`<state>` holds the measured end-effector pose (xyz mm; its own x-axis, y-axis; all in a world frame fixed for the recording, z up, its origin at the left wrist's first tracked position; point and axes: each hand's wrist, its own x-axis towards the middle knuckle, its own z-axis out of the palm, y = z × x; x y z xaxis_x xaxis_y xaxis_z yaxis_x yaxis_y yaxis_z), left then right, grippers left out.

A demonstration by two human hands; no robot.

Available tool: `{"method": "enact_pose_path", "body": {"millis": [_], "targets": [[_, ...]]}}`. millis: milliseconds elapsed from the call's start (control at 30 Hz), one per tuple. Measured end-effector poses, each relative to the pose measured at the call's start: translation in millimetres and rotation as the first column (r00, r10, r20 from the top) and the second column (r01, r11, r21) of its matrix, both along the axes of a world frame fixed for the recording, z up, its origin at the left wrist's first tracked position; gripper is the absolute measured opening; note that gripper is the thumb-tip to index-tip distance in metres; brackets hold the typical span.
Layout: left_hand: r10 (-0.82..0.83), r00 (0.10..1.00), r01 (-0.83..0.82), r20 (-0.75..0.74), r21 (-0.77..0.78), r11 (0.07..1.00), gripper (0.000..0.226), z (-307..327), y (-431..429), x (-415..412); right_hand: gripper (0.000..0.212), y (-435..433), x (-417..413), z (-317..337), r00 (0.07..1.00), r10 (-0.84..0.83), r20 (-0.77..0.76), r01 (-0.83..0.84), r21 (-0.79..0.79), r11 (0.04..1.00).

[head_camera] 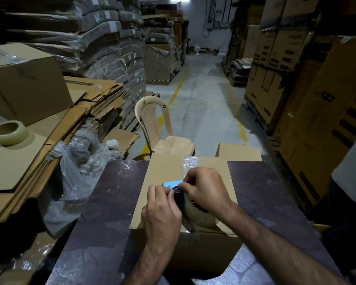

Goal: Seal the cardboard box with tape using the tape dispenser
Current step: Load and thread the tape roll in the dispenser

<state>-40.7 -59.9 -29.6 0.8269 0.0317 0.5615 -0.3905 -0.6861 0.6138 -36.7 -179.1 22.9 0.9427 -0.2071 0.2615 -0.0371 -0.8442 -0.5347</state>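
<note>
Left hand [160,210] fingers curled on tape dispenser [178,199], right hand [203,188] pinching it, atop cardboard box [162,171]

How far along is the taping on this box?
Done: the cardboard box is closed and shiny tape covers the far end of the seam. In hand: the left hand and right hand both grip the tape dispenser mid-box. Left: probably the rest of the seam toward the near edge, mostly hidden by the hands.

box [167,173] on table [103,202], chair [152,120] behind
</note>
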Motion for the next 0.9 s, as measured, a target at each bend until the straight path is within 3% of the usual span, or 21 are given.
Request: {"method": "enact_pose_path", "body": {"millis": [233, 400, 533, 667, 900], "targets": [[0.034, 0.977, -0.08, -0.212, -0.21, 0.974, 0.008, -2.0, -3.4, 1.1, 0.024, -3.5, 11.7, 7.3, 0.984, -0.034, -0.172, 0.06, 0.148, 0.987], [0.041, 0.96, -0.12, -0.279, -0.274, 0.954, 0.01, 0.3, -4.3, 1.4, 0.014, -2.5, 10.5, 11.0, 0.981, 0.018, -0.195, 0.022, 0.198, 0.98], [0.057, 0.946, -0.151, -0.318, -0.28, 0.948, 0.012, 0.6, -4.4, 0.1, 0.01, 1.8, 9.8, 13.0, 0.98, 0.002, -0.201, 0.023, 0.123, 0.992], [0.038, 0.914, -0.166, -0.404, -0.287, 0.943, 0.014, 2.9, -2.9, 1.2, 0.016, 3.1, 19.0, 18.0, 0.947, -0.068, -0.314, 0.106, 0.107, 0.989], [-0.112, 0.792, -0.2, -0.6, -0.428, 0.881, 0.023, 12.2, 1.6, 11.8, 0.024, 7.8, 30.3, 26.8, 0.908, -0.106, -0.406, 0.119, 0.008, 0.993]]}}
